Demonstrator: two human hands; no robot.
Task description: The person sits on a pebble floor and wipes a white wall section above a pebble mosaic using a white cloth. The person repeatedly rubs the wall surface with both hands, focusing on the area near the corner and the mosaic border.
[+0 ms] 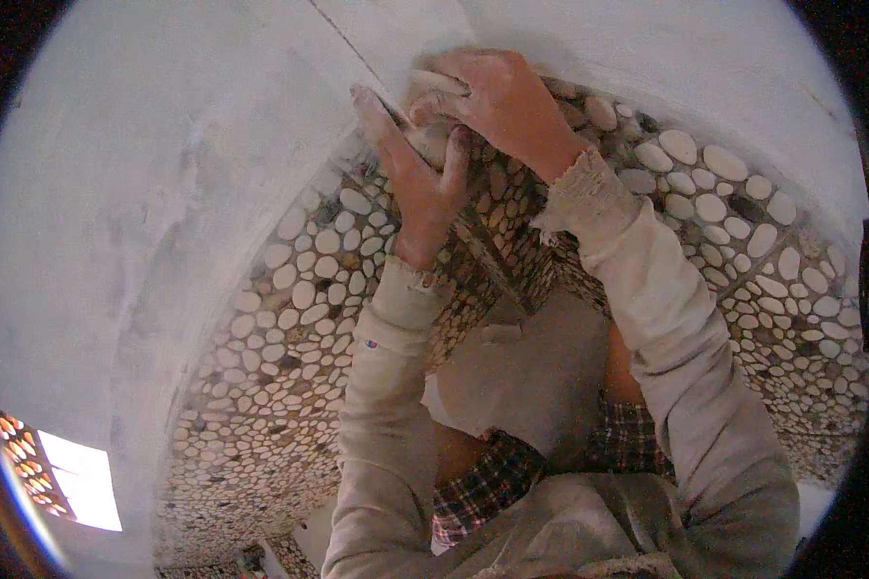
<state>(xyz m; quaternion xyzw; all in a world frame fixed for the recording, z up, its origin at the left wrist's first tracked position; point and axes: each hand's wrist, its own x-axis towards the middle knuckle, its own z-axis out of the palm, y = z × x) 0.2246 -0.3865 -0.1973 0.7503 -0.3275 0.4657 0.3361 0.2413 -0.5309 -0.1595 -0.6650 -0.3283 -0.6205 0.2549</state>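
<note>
I count two hands at the pebbled wall's (304,289) upper edge: left hand (423,193), thumb and fingers apart; right hand (497,101), curled (around what, I cannot tell). One greyish lump (429,143) shows between them.

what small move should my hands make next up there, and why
I'd probably ease the right hand back slightly for a look: it and the left hand crowd the spot where the smooth pale surface meets the pebbled wall, hiding much of it, and what lies between them is hard to tell.
</note>
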